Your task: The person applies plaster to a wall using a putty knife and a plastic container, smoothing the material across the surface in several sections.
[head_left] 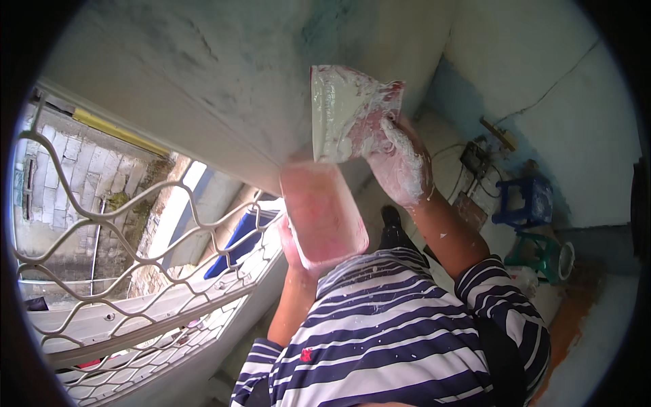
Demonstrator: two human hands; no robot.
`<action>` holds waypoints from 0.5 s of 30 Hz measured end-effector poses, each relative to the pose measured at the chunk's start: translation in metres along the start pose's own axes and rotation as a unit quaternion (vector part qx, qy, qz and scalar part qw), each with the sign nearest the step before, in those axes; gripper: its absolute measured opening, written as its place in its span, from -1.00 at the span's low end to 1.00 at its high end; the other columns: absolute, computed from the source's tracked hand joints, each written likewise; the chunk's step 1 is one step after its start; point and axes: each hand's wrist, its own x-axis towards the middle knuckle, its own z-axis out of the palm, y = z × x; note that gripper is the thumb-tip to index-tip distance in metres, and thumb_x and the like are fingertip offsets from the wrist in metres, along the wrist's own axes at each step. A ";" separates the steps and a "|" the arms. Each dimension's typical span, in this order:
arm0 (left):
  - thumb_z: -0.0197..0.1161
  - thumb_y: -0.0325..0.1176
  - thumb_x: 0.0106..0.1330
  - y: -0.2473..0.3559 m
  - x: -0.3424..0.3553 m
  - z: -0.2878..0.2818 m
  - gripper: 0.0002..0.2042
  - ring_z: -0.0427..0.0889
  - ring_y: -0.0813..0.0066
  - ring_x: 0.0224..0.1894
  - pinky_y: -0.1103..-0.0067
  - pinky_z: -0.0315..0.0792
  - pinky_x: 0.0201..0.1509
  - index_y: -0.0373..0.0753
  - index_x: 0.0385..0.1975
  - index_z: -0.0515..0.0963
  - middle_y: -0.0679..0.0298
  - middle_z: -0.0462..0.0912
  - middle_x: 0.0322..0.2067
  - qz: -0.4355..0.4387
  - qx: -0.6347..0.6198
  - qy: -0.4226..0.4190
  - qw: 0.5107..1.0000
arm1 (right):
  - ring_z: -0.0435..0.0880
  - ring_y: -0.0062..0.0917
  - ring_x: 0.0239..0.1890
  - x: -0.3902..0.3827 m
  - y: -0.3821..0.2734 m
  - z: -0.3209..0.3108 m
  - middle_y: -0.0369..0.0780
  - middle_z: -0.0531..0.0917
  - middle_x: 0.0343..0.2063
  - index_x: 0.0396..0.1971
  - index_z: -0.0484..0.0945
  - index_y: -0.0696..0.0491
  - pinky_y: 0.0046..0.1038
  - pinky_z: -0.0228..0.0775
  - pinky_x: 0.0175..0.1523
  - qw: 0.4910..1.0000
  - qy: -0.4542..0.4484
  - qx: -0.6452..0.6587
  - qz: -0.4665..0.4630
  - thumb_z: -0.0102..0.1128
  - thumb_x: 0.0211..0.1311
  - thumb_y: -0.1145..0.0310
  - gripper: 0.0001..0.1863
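Note:
My right hand (405, 166), smeared with white putty, grips a wide reddish putty spreader (342, 112). Thick wet white putty coats the spreader's face and its left edge. My left hand (293, 247) holds a pink rectangular tray (324, 214) from its left side, in front of my body. Thin whitish smears cover the tray's inside. The spreader is raised just beyond the tray's far end; whether the two touch I cannot tell. Behind them rises a grey-white wall (203, 61) with dark patches.
On my left is a window with a curved metal grille (102, 218), and a blue panel (234, 241) shows beyond it. To the right stand a blue plastic stool (522, 202) and a green stool (539, 256). Cables and a dark box (475, 157) lie on the floor nearby.

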 end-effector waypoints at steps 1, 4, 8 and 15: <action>-0.03 -0.06 0.37 0.000 0.004 0.004 -0.53 0.52 0.19 0.07 0.28 0.46 0.11 -0.18 0.17 0.37 0.16 0.51 0.06 -0.035 0.008 -0.058 0.998 | 0.48 -0.37 0.16 -0.013 -0.006 -0.012 -0.20 0.55 0.07 0.11 0.45 0.10 -0.23 0.24 0.29 0.982 -0.046 -0.173 -0.061 -0.02 0.37 0.37 -0.66; -0.03 -0.06 0.36 0.001 0.014 -0.007 -0.53 0.52 0.19 0.06 0.28 0.46 0.11 -0.18 0.17 0.38 0.16 0.52 0.05 -0.050 0.013 -0.043 0.998 | 0.46 -0.30 0.19 -0.047 -0.025 -0.007 -0.21 0.61 0.04 -0.02 0.58 0.08 -0.16 0.22 0.28 0.829 -0.207 -0.501 -0.139 0.03 0.28 0.52 -0.70; -0.03 -0.05 0.36 0.003 0.019 -0.012 -0.53 0.52 0.19 0.05 0.28 0.45 0.12 -0.18 0.15 0.39 0.16 0.53 0.04 -0.070 0.027 -0.053 0.996 | 0.43 -0.24 0.24 -0.073 -0.046 -0.014 -0.25 0.61 0.07 -0.02 0.63 -0.12 -0.08 0.07 0.33 0.601 -0.322 -0.719 -0.136 0.21 0.02 0.60 -0.52; -0.02 -0.03 0.35 -0.012 0.026 -0.018 -0.53 0.53 0.20 0.03 0.29 0.45 0.12 -0.19 0.13 0.42 0.16 0.54 0.02 -0.105 0.040 -0.068 0.991 | 0.51 -0.29 0.18 -0.129 -0.070 0.005 -0.34 0.66 0.02 -0.18 0.70 -0.19 0.06 -0.08 0.35 0.574 -0.304 -0.760 -0.022 0.18 -0.09 0.56 -0.56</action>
